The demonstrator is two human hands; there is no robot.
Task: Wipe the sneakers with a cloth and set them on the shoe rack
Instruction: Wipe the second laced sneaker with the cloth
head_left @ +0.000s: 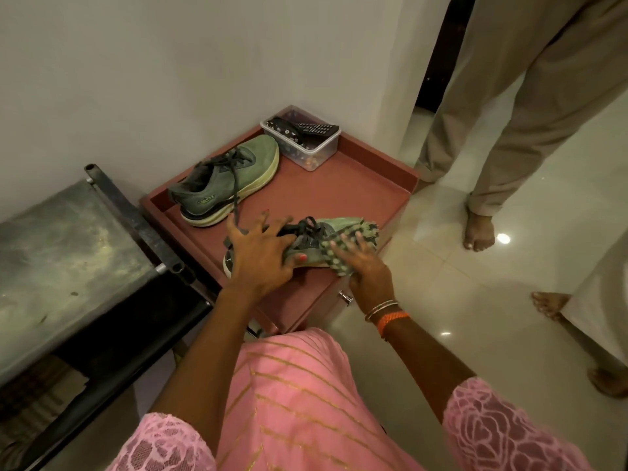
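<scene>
On the red cabinet top (339, 195), the near sneaker (306, 246) is gripped by the left hand (260, 253) while the cloth (346, 246) is pressed on by the flat right hand (365, 266); firm toe-to-heel strokes advised.

The near sneaker (307, 248) sits half-hidden — the left hand (260, 258) covers its heel, the cloth (353, 244) drapes its toe. The bystander (530, 107) is cut off above the legs, and the plastic box (302, 139) holds small bits too tiny to name.
</scene>
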